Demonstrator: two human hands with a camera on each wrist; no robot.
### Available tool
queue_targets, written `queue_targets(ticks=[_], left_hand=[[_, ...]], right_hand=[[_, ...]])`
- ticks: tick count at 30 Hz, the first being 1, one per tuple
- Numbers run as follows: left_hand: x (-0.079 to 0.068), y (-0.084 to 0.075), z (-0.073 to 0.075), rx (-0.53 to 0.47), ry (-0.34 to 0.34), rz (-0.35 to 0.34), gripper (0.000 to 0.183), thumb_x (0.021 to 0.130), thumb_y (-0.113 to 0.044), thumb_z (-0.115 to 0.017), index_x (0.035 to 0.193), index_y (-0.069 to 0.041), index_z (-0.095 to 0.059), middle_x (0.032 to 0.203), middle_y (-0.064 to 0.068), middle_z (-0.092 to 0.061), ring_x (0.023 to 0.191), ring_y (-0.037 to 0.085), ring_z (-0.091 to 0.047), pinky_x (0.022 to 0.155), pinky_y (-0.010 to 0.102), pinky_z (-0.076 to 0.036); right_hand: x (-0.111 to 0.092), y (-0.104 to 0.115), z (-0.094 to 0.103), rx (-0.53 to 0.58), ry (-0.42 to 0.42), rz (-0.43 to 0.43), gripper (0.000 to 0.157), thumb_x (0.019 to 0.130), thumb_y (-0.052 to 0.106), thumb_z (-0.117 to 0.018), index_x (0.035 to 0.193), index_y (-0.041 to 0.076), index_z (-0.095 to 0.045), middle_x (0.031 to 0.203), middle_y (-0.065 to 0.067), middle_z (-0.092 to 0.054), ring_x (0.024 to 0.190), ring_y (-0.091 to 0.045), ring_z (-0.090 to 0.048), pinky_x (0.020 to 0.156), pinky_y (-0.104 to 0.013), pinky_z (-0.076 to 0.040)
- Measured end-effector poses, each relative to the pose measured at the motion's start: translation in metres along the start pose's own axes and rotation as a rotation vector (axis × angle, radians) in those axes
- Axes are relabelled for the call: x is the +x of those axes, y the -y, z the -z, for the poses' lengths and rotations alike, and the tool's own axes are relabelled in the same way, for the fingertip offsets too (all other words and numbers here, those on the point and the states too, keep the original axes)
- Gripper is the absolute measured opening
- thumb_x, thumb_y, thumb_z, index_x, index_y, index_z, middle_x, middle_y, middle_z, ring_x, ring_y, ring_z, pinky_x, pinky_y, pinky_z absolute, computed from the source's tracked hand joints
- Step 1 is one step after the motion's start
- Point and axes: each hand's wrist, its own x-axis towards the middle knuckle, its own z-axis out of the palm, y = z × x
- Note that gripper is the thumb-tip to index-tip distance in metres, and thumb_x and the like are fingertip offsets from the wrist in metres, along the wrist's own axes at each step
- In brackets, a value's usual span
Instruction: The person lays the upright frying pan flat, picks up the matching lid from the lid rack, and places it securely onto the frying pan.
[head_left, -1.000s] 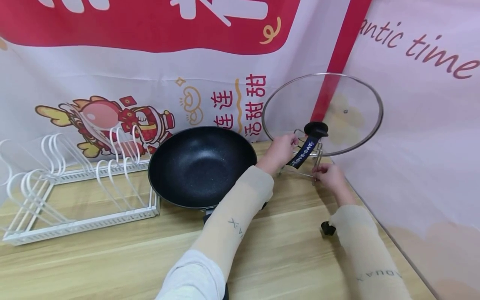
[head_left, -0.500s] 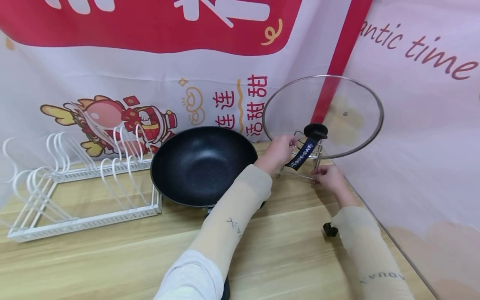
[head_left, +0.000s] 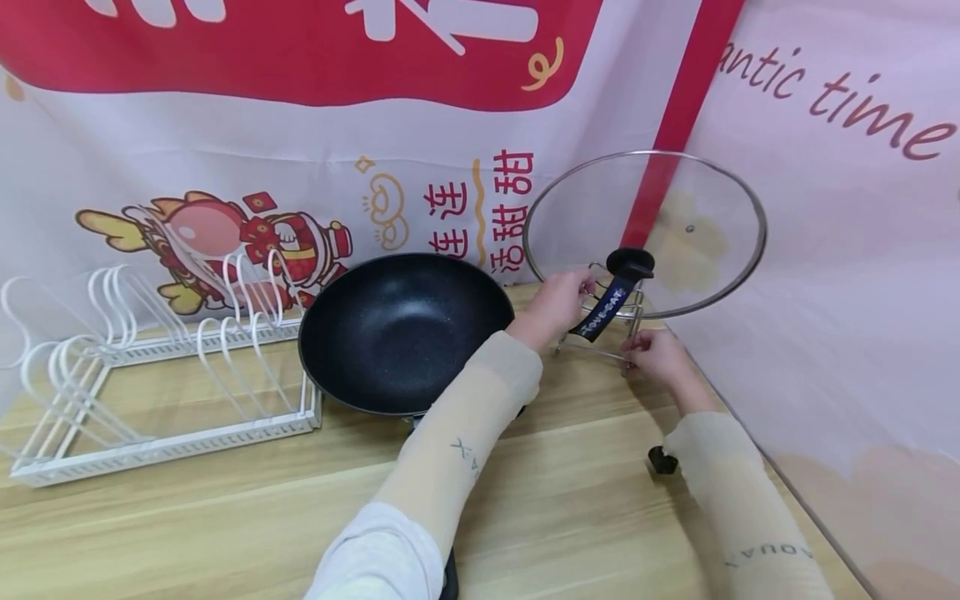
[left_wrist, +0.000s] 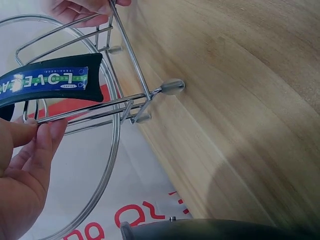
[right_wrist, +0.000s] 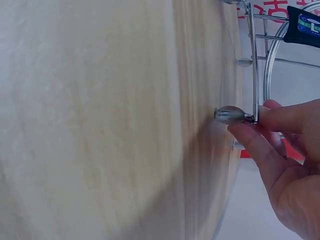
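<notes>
A wire lid stand [left_wrist: 131, 55] of thin metal bars with clear feet stands in the right back corner. Leaning in it is a round glass lid [head_left: 708, 233] with a steel rim and a black handle [head_left: 606, 310] bearing a blue label. My left hand [head_left: 558, 307] pinches the stand's left side bar between thumb and fingers; the left wrist view shows this grip [left_wrist: 27, 170]. Low on the other side, my right hand [head_left: 662, 358] pinches the stand's front corner near a foot [right_wrist: 230, 115]. Both hands are off the lid's handle.
A black wok [head_left: 408, 333] sits left of the stand, its handle [head_left: 450, 579] partly hidden under the left sleeve. Farther left is a white rack [head_left: 172, 450] with looped dividers. Fabric-covered walls [head_left: 840, 275] close off the back and right. A small black object [head_left: 662, 460] shows beside the right sleeve.
Over the last second the head view has shifted slightly. Both hands keep their grip on the stand, and stand and lid stay in practically the same place.
</notes>
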Motion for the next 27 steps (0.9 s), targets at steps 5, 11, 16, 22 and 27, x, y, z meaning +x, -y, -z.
queue_targets(ticks=[5, 11, 16, 22, 27], left_hand=[[-0.003, 0.001, 0.000, 0.013, 0.009, -0.005, 0.017, 0.106, -0.004, -0.053, 0.114, -0.009, -0.067, 0.109, 0.001, -0.066, 0.104, 0.014, -0.061, 0.088, 0.026, -0.051], [-0.004, 0.001, 0.002, 0.007, 0.015, -0.017, 0.018, 0.105, -0.001, -0.053, 0.115, -0.009, -0.067, 0.112, 0.004, -0.068, 0.104, 0.015, -0.062, 0.088, 0.025, -0.051], [-0.006, 0.001, 0.005, -0.017, 0.039, -0.002, 0.020, 0.105, -0.001, -0.053, 0.118, -0.007, -0.066, 0.113, 0.006, -0.068, 0.103, 0.015, -0.061, 0.086, 0.025, -0.052], [-0.009, 0.001, 0.006, -0.044, 0.072, 0.008, 0.020, 0.106, -0.002, -0.052, 0.119, -0.007, -0.065, 0.115, 0.007, -0.067, 0.102, 0.014, -0.060, 0.084, 0.027, -0.052], [-0.010, 0.000, 0.006, -0.006, 0.072, -0.018, 0.018, 0.107, -0.004, -0.051, 0.118, -0.008, -0.065, 0.111, 0.004, -0.067, 0.100, 0.013, -0.060, 0.083, 0.026, -0.051]], right_hand=[[-0.001, -0.001, -0.002, -0.026, -0.008, 0.017, 0.014, 0.093, -0.004, -0.065, 0.103, -0.012, -0.067, 0.086, -0.018, -0.072, 0.072, -0.024, -0.070, 0.065, -0.027, -0.059], [-0.004, -0.001, -0.003, -0.034, -0.018, 0.033, 0.013, 0.092, -0.003, -0.067, 0.102, -0.011, -0.068, 0.085, -0.018, -0.072, 0.071, -0.025, -0.070, 0.064, -0.025, -0.058], [-0.006, 0.000, -0.003, -0.068, -0.018, 0.061, 0.012, 0.090, -0.003, -0.068, 0.100, -0.010, -0.069, 0.085, -0.018, -0.072, 0.072, -0.024, -0.069, 0.066, -0.025, -0.057], [-0.008, 0.000, -0.004, -0.069, -0.002, 0.071, 0.013, 0.091, -0.003, -0.069, 0.100, -0.011, -0.068, 0.084, -0.018, -0.072, 0.070, -0.024, -0.069, 0.062, -0.023, -0.055], [-0.010, -0.001, -0.003, -0.051, 0.002, 0.086, 0.013, 0.091, -0.003, -0.068, 0.100, -0.012, -0.067, 0.084, -0.018, -0.072, 0.069, -0.025, -0.070, 0.062, -0.022, -0.055]])
